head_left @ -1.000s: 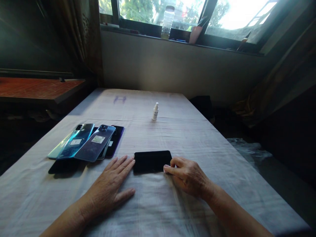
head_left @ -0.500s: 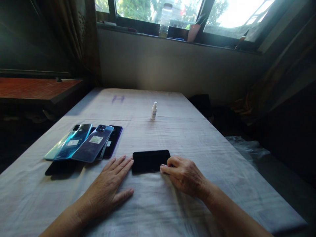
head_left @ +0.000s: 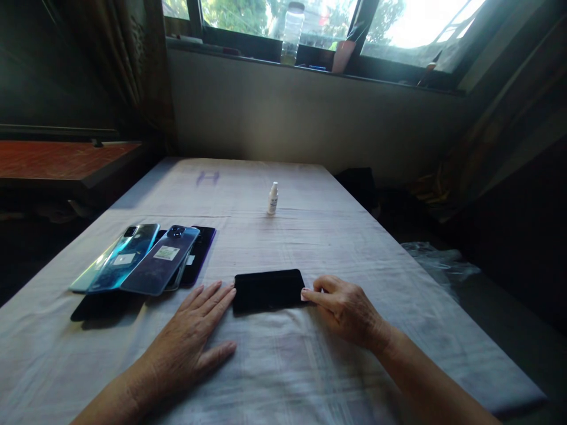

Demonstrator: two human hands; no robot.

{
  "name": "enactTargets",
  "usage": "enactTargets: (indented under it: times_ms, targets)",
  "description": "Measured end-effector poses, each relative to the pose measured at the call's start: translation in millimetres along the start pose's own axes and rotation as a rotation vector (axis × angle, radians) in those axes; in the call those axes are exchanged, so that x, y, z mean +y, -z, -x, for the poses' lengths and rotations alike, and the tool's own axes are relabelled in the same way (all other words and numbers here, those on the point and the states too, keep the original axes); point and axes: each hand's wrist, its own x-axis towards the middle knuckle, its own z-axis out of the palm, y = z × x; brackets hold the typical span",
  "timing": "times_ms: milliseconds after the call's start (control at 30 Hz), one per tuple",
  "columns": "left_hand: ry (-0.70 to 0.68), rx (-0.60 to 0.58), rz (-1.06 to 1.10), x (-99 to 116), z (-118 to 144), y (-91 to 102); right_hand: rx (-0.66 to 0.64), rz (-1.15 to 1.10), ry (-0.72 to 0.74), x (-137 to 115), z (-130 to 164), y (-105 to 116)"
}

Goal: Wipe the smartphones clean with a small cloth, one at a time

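A black-screened smartphone [head_left: 268,290] lies flat, long side across, on the pale tablecloth. My left hand [head_left: 197,330] rests open and palm down, its fingertips against the phone's left end and its thumb spread on the cloth. At the right end, my right hand [head_left: 348,310] is closed, thumb and fingers pinching a small white cloth [head_left: 304,294] at the phone's edge. Most of that cloth is hidden by the fingers. To the left, several phones lie in an overlapping pile, among them a blue phone [head_left: 128,254] and a purple-grey phone [head_left: 162,262], backs up.
A small white spray bottle [head_left: 273,198] stands upright farther back on the table [head_left: 354,248]. A clear jar [head_left: 292,32] and a pinkish pot [head_left: 343,56] stand on the windowsill. Clear plastic [head_left: 438,260] lies beyond the right table edge.
My right hand has moved right, from over the phone's lower right corner to its right edge, with the white cloth. My left hand stays against the phone. The view has shifted slightly.
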Motion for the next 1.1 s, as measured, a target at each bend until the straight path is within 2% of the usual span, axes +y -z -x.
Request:
enactTargets:
  times_ms: [433,700,1100]
  targets:
    - [-0.018,0.026,-0.042,-2,1,-3.2,-0.068,0.08,-0.091,20,-39,-13]
    - [-0.03,0.038,-0.062,-3,1,-3.0,-0.126,0.081,-0.061,9,-56,-16]
    - [-0.023,0.036,-0.032,-4,0,-3.7,-0.141,0.075,-0.06,7,-56,-15]
